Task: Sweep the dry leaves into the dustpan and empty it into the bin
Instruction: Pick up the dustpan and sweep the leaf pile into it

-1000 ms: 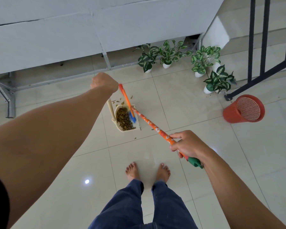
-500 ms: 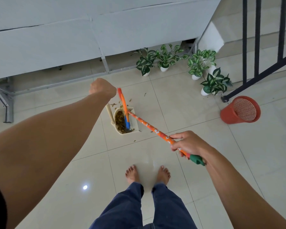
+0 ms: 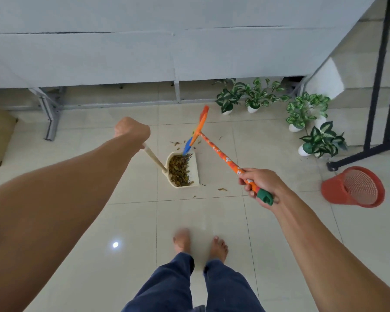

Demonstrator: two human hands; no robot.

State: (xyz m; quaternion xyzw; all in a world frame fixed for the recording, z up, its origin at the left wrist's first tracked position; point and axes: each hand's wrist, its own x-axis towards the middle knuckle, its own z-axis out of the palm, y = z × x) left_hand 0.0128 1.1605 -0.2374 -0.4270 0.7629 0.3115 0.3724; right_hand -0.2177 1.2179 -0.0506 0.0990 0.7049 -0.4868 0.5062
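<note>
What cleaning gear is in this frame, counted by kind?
broom: 1
dustpan: 1
bin: 1
Total: 3

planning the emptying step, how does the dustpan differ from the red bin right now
Colour: the dustpan is cream; the bin is red with a mesh wall.
Contents: the dustpan holds a heap of dry leaves; no leaves show in the bin.
Handling: the left hand grips the dustpan's long handle; the bin sits apart to the right, untouched.
Both sit on the tiled floor.
</note>
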